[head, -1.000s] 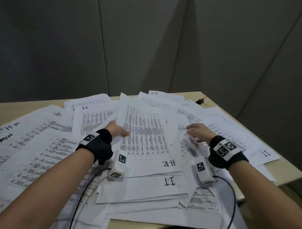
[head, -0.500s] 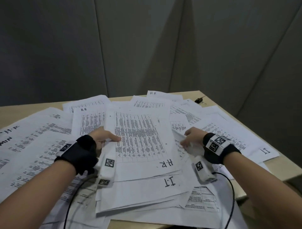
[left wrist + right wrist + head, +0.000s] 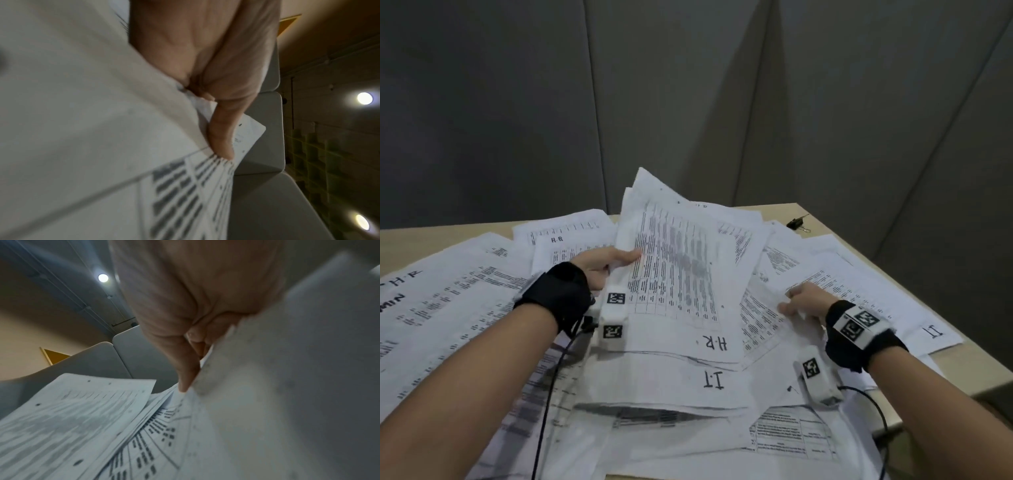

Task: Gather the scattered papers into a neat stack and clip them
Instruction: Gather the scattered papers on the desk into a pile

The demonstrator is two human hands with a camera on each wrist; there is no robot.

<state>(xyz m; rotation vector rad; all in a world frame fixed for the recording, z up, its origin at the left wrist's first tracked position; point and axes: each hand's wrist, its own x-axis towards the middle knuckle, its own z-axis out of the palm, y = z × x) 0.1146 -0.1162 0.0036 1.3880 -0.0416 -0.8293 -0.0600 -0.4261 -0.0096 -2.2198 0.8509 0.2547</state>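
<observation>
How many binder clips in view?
1. One black binder clip lies on the bare far right corner of the table, past the papers. More could be hidden under the sheets.

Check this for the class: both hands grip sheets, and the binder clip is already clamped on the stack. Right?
Not quite. The binder clip lies loose on the table's far corner, apart from the stack, as the head view shows. Left hand and right hand do grip sheets.
</observation>
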